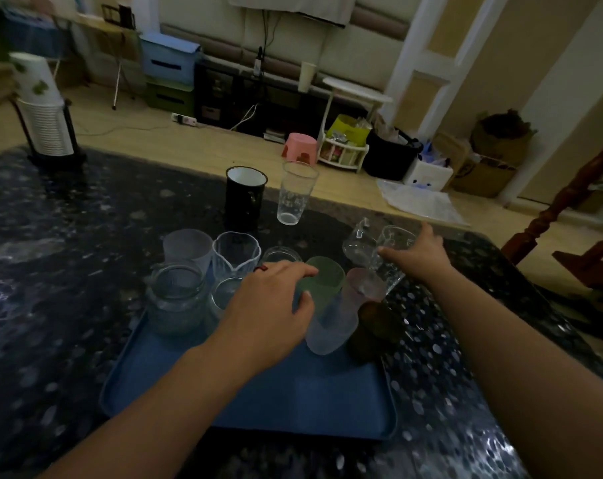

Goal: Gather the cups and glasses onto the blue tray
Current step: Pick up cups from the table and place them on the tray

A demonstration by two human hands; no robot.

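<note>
The blue tray (pixel 293 402) lies on the dark speckled tabletop (pixel 68 271), its far half crowded with clear and frosted cups. At the tray's far right, the left hand (pixel 272 302) curls round a green cup (pixel 322 281). Just beyond the tray's right edge, the right hand (pixel 421 252) grips a clear glass (pixel 391 250). Farther behind the tray stand a black mug (pixel 244 198) and a tall clear cup (pixel 294 193).

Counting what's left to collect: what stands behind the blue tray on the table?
Behind the blue tray: a black mug and a clear glass, both upright. The tray's far edge is hidden by cups.
</note>
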